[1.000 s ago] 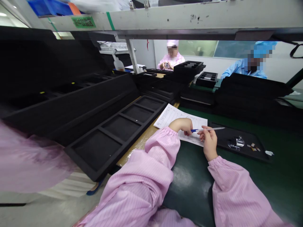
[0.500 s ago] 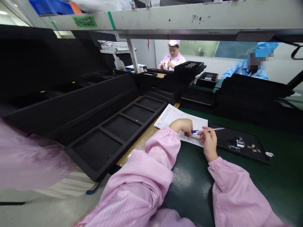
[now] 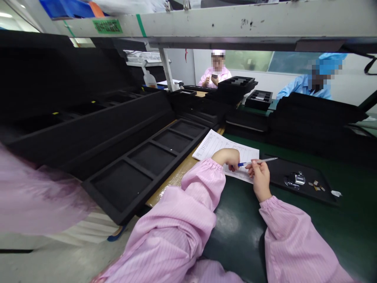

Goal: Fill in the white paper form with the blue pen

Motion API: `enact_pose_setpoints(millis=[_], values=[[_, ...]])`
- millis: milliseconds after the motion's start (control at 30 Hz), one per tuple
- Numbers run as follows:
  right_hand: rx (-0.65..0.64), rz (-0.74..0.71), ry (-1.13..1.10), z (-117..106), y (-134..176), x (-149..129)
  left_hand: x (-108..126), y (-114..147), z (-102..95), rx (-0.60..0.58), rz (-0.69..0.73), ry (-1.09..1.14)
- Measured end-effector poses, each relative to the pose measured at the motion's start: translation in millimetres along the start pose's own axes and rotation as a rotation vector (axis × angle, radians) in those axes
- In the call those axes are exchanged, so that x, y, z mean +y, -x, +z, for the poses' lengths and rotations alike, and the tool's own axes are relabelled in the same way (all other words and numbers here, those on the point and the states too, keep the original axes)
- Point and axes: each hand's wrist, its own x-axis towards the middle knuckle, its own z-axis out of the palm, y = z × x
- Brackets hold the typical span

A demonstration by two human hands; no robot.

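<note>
Green mat [image 3: 338, 220], ruled paper form [image 3: 216, 144]

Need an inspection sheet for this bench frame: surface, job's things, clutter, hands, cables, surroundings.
Surface: dark green mat, with a wood-coloured strip along its left edge.
Job's things: printed form flat on the mat; pen lying across the form's near edge.
Clutter: flat black tray holding small metal part and a few tiny pieces; long black foam tray with its compartments bare.
Hands: left hand rests on the form; right hand grips the pen.
Cables: nothing seen.
Surroundings: stacked black trays behind; overhead rail; two co-workers beyond the bench.
</note>
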Motion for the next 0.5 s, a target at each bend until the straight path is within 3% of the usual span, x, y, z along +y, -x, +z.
enact_pose_setpoints(millis=[267,500], values=[[0.006,0.032,0.08,-0.3,-0.5,-1.0,-1.1,-2.7,2.1,-0.089,-0.029,0.008],[-0.029,0.052,0.092,-0.4,-1.6,-0.6,3.1,0.8,2.6,-0.032,0.024,0.116]])
